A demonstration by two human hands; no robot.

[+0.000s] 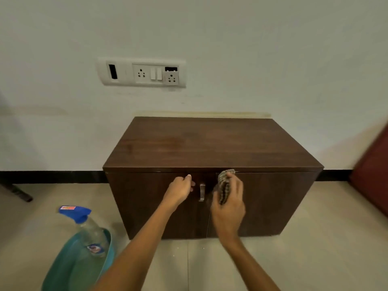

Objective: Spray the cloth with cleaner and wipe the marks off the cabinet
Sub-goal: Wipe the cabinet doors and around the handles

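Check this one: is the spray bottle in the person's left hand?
No: the spray bottle stands in a teal basin on the floor, while the left hand rests on the cabinet front.

A white switch panel [141, 72] with sockets sits on the wall [273, 49]. Below and left of the panel lies a teal basin [63, 267]; far right, perhaps a red cushion [373, 177].

The cabinet [212, 148] stands on the floor [294, 259] against the wall, right in front of both hands. The spray bottle [88, 229] lies in a basin [63, 267] down left of the left hand [181, 189]. A switch panel [141, 72] sits on the wall above and behind.
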